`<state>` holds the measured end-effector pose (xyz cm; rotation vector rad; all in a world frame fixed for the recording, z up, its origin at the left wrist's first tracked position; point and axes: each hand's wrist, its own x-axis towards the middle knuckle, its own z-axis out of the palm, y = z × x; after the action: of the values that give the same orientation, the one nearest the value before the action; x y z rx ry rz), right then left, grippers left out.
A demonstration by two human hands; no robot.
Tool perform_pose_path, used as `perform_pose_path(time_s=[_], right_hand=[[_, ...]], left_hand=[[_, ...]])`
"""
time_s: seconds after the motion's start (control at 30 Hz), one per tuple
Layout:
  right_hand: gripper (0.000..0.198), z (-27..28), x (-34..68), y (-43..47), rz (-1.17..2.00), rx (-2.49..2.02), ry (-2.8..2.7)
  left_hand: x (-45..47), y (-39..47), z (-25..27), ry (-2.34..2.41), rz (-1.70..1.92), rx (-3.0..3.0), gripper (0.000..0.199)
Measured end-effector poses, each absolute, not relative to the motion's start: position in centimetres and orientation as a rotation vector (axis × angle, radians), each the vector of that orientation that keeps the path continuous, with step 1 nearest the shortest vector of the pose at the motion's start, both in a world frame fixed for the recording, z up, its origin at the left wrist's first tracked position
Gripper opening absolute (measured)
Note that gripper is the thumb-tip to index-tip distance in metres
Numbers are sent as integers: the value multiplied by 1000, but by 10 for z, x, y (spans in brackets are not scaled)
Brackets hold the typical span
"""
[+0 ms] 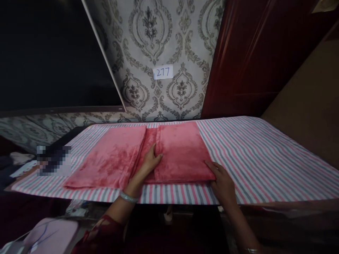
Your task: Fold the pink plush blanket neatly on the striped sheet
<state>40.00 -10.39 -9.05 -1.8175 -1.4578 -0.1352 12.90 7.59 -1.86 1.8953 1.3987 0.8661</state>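
Observation:
A plush pink-red blanket (182, 151) lies folded in layers on a striped cloth, with its left part (111, 151) and right part folded toward the middle and a narrow strip between them. My left hand (150, 161) rests on that strip. Its thumb and index finger are spread apart, and the thumb touches the inner edge of the right part. At the near right corner, my right hand (222, 181) has its fingers around the blanket's edge; the fingertips lie on top and the palm side is partly hidden.
The striped cloth (265, 158) covers the table. A dark screen (53, 56) stands at the back left, before patterned wallpaper bearing a paper label (163, 72) marked 277. A dark red wooden panel (243, 53) rises at the back right. A pink stool (50, 234) is lower left.

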Motion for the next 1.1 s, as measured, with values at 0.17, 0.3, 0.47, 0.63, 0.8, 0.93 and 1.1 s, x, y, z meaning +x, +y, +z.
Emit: perform_pose_path(time_s=[0.17, 0.3, 0.47, 0.63, 0.8, 0.93, 1.1], right_hand=[[77, -89, 403, -105, -88, -1752, -1451], [71, -86, 405, -104, -66, -1627, -1426], [69, -87, 406, -103, -65, -1614, -1428], [73, -94, 409, -101, -69, -1634, -1443], [75, -95, 406, -101, -92, -1684, -1458], [73, -92, 402, -102, -105, -1677, -1459], [75, -90, 401, -102, -132, -1678, -1467]], left_hand=[[144, 75, -11, 1388, 980, 1925, 68], [156, 76, -3, 1323, 1059, 1849, 71], [165, 85, 9, 1244, 1110, 1625, 71], [157, 85, 1, 1089, 1101, 1306, 68], [140, 81, -25, 1134, 1105, 1232, 64], [137, 79, -28, 1164, 1073, 1364, 73], [131, 66, -19, 1182, 1010, 1590, 92]])
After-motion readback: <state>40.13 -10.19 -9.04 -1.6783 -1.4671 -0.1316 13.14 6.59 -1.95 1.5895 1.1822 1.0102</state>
